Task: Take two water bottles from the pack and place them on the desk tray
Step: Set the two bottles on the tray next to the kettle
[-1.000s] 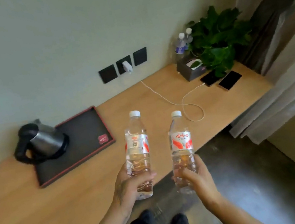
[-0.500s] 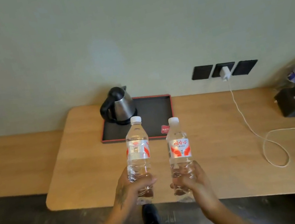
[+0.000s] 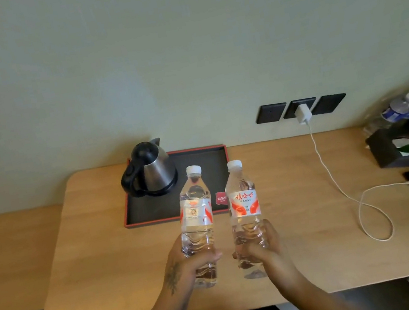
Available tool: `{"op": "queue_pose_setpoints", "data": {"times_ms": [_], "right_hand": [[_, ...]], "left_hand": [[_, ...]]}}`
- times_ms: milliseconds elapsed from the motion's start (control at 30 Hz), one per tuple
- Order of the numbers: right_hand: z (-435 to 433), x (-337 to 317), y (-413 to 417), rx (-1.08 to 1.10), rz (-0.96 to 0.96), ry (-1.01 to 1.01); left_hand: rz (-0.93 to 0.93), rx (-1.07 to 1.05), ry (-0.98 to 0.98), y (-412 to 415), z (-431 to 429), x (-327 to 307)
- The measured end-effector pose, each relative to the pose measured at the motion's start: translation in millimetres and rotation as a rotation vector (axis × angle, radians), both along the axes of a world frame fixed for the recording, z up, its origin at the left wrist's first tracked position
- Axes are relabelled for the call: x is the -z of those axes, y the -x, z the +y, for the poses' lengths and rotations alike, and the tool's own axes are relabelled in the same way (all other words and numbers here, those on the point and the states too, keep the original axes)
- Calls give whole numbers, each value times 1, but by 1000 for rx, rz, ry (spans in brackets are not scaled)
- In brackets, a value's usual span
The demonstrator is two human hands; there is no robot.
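Nearest the camera, the left hand [image 3: 189,262] is closed around the lower body of one clear plastic water bottle with a red-and-white label [image 3: 198,227]. The right hand [image 3: 262,249] grips a second, matching labelled water bottle [image 3: 246,218] the same way. Both bottles are carried above the light wooden desk [image 3: 106,254], close together but apart. The low grip probably leaves each base free for setting down. Each long axis is near vertical, white cap up and away from the person. Beyond them lies the black rectangular tray with a red rim [image 3: 197,152], holding a steel electric kettle with a black handle [image 3: 149,168] at its left; its right part looks free for placement.
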State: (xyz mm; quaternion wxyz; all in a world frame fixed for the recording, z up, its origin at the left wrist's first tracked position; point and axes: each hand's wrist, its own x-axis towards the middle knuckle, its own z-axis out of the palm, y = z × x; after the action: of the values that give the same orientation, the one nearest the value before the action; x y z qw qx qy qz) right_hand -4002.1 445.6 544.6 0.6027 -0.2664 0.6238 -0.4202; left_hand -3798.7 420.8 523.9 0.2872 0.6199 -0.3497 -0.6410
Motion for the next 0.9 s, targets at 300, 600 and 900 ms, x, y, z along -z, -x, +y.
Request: {"op": "queue_pose_setpoints", "data": {"times_ms": [300, 600, 900], "right_hand": [[-44, 21, 31, -102, -15, -40], [-101, 48, 53, -198, -2, 1], [-198, 78, 58, -285, 34, 131]], "left_hand": [[32, -61, -14, 35, -28, -12], [46, -127, 23, 56, -66, 6], [107, 109, 143, 38, -181, 39]]}}
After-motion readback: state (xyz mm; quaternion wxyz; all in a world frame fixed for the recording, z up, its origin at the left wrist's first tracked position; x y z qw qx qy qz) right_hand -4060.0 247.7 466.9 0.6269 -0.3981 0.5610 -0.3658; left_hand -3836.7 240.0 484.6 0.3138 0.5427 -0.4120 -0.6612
